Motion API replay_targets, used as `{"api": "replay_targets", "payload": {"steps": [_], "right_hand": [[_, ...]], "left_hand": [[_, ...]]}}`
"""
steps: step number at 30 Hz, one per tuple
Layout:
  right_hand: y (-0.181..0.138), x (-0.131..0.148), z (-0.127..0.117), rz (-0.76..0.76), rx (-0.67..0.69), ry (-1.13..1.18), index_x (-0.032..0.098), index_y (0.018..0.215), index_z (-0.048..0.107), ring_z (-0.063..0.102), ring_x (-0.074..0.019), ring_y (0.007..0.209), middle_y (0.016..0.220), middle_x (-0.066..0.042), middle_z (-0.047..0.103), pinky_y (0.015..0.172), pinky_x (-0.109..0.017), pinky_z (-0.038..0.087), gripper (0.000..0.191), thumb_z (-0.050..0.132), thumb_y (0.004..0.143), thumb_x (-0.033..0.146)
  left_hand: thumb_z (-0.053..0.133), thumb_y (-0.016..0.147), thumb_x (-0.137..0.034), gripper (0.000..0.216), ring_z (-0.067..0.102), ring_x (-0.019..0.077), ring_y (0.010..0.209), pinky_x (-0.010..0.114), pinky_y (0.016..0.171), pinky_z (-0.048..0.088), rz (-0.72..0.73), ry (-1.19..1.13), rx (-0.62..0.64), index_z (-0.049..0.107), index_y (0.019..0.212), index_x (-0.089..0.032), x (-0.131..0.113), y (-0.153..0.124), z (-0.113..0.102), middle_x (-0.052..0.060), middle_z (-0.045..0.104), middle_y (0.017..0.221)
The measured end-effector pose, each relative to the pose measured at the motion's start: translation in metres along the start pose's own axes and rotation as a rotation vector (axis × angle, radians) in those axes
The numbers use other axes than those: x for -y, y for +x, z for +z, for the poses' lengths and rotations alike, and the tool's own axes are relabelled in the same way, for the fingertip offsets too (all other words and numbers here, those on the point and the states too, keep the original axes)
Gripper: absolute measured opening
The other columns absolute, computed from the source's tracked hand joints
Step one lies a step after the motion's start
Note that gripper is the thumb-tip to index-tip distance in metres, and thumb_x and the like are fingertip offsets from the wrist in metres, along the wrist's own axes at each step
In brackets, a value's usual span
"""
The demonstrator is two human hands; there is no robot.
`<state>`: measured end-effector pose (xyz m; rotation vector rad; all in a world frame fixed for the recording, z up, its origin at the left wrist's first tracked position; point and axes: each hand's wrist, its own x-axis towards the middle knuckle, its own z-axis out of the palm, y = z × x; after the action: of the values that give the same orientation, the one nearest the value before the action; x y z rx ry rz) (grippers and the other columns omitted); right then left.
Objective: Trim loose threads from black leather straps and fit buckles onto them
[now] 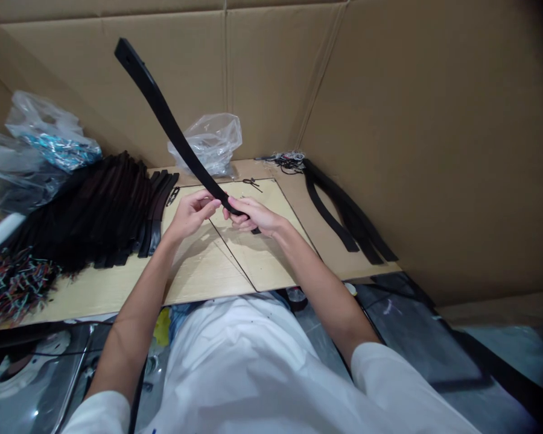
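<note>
A long, curved black strip (172,129) slants up to the left over the board, its far end high with a small hole near the tip. My right hand (256,216) is closed around its lower end, thumb on top. Close by, my left hand (192,212) pinches the strip's edge just above the right hand, with some fingertips hidden behind it. Under the hands lies a pale yellow board (271,259). A thin dark line (233,256) crosses it toward the front edge; whether cord or seam, I cannot tell.
At left lies a large pile of similar black strips (104,205), with colourful thread ends (13,283) in front. Clear plastic bags (212,141) stand at the back. Several black strips (344,211) and a tangle of thin pieces (287,161) lie right. Cardboard walls (411,120) enclose the table.
</note>
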<state>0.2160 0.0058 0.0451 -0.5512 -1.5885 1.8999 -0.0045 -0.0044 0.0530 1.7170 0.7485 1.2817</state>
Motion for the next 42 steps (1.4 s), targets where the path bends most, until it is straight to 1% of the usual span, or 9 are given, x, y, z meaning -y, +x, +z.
{"api": "replay_targets", "payload": {"steps": [7, 14, 21, 23, 26, 30, 33, 37, 42], "right_hand": [[-0.004, 0.006, -0.001, 0.03, 0.034, 0.01, 0.014, 0.092, 0.063, 0.016, -0.0041, 0.044, 0.058, 0.012, 0.029, 0.037, -0.012, 0.018, 0.055, 0.056, 0.109, 0.066], [-0.003, 0.002, -0.008, 0.096, 0.116, 0.065, 0.014, 0.092, 0.063, 0.019, -0.0045, 0.035, 0.051, 0.008, 0.044, 0.029, -0.013, 0.022, 0.059, 0.045, 0.113, 0.066], [0.004, -0.01, -0.009, 0.215, 0.246, 0.192, 0.021, 0.082, 0.05, 0.009, -0.006, 0.029, 0.042, 0.012, 0.032, 0.025, -0.013, 0.02, 0.064, 0.021, 0.117, 0.067], [0.004, -0.009, -0.008, 0.192, 0.226, 0.135, 0.021, 0.085, 0.053, 0.019, -0.0067, 0.029, 0.045, 0.01, 0.04, 0.025, -0.015, 0.023, 0.063, 0.027, 0.115, 0.069], [0.003, -0.007, -0.008, 0.053, 0.023, -0.042, 0.018, 0.093, 0.061, 0.037, -0.0071, 0.036, 0.058, 0.005, 0.054, 0.03, -0.017, 0.03, 0.056, 0.05, 0.11, 0.07], [0.009, -0.01, -0.016, -0.197, -0.206, -0.283, 0.016, 0.087, 0.062, 0.04, -0.0059, 0.046, 0.062, 0.005, 0.051, 0.04, -0.016, 0.031, 0.049, 0.066, 0.107, 0.061], [0.01, -0.01, -0.019, -0.25, -0.205, -0.336, 0.015, 0.086, 0.065, 0.04, -0.0073, 0.053, 0.064, 0.004, 0.048, 0.046, -0.016, 0.03, 0.051, 0.06, 0.11, 0.06], [0.003, -0.003, -0.015, -0.168, -0.102, -0.286, 0.015, 0.097, 0.068, 0.037, -0.0081, 0.057, 0.07, 0.005, 0.047, 0.047, -0.016, 0.027, 0.042, 0.064, 0.109, 0.055], [-0.001, 0.0, -0.014, -0.109, -0.073, -0.219, 0.015, 0.094, 0.065, 0.033, -0.0066, 0.054, 0.071, 0.005, 0.045, 0.045, -0.016, 0.023, 0.045, 0.066, 0.108, 0.057]], "left_hand": [[0.086, 0.09, -0.05, 0.035, 0.044, 0.0081, 0.052, 0.022, 0.049, 0.031, 0.036, 0.033, 0.038, 0.08, 0.095, -0.015, 0.006, 0.0, -0.004, -0.002, 0.055, 0.059], [0.087, 0.09, -0.047, 0.034, 0.05, 0.0094, 0.054, 0.023, 0.051, 0.038, 0.039, 0.013, 0.056, 0.08, 0.102, -0.016, 0.011, -0.001, -0.004, -0.001, 0.059, 0.061], [0.09, 0.085, -0.05, 0.044, 0.053, 0.0085, 0.056, 0.022, 0.052, 0.042, -0.009, -0.078, 0.043, 0.08, 0.109, -0.014, 0.009, -0.001, 0.004, 0.002, 0.067, 0.072], [0.092, 0.083, -0.05, 0.044, 0.054, 0.0082, 0.055, 0.022, 0.051, 0.041, -0.008, -0.083, 0.019, 0.08, 0.105, -0.014, 0.01, -0.001, 0.006, 0.002, 0.067, 0.072], [0.093, 0.081, -0.048, 0.042, 0.055, 0.0087, 0.053, 0.022, 0.049, 0.041, -0.014, -0.074, -0.055, 0.079, 0.101, -0.014, 0.017, 0.001, 0.009, 0.002, 0.068, 0.071], [0.094, 0.077, -0.042, 0.038, 0.053, 0.0083, 0.05, 0.022, 0.047, 0.039, -0.046, 0.001, -0.144, 0.077, 0.097, -0.015, 0.025, 0.001, 0.014, 0.001, 0.068, 0.068], [0.093, 0.079, -0.045, 0.037, 0.049, 0.0076, 0.048, 0.022, 0.045, 0.034, -0.057, 0.069, -0.191, 0.076, 0.092, -0.015, 0.025, 0.001, 0.016, 0.001, 0.067, 0.066], [0.092, 0.079, -0.053, 0.042, 0.046, 0.008, 0.047, 0.023, 0.044, 0.029, -0.078, 0.075, -0.252, 0.072, 0.08, -0.016, 0.026, 0.001, 0.016, -0.001, 0.059, 0.057], [0.093, 0.078, -0.054, 0.044, 0.042, 0.0072, 0.048, 0.024, 0.045, 0.027, -0.066, -0.018, -0.164, 0.075, 0.089, -0.016, 0.025, 0.002, 0.017, 0.001, 0.062, 0.063]]}}
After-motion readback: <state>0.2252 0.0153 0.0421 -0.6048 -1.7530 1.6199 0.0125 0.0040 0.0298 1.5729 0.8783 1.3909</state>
